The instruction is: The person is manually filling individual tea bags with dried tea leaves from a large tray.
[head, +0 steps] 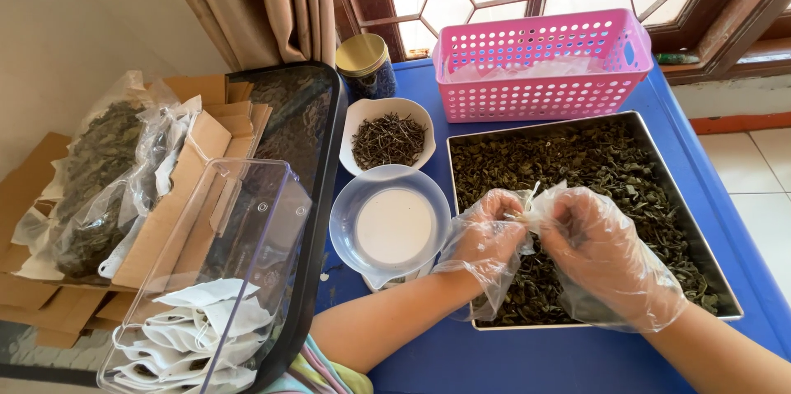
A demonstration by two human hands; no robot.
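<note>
I see a small pale bag [527,211] pinched between both hands, held just above the metal tray [709,237] of dried leaves [610,171]. The bag is thin and whitish, mostly hidden by the fingers; only a crumpled top edge and a short tip show between the two hands, so I cannot tell whether anything is inside it.

My left hand [488,233] wears a loose clear plastic glove, its fingers curled toward the right with the tips closed on the bag's left edge. My right hand [595,250], gloved the same way, is bent at the knuckles with its back up and its grip closed on the bag's right edge. Both forearms come in from the bottom edge, bare below the gloves, and meet over the near left part of the tray.

The tray sits on a blue worktop [461,353]. Just left of the left hand stands a clear round container [389,225] with a white inside. Behind it is a white bowl [387,134] of dark twiggy pieces, and behind that a jar [365,66] with a gold lid. A pink basket [540,64] stands beyond the tray. At far left, a clear plastic box [214,279] holds folded white bags.
</note>
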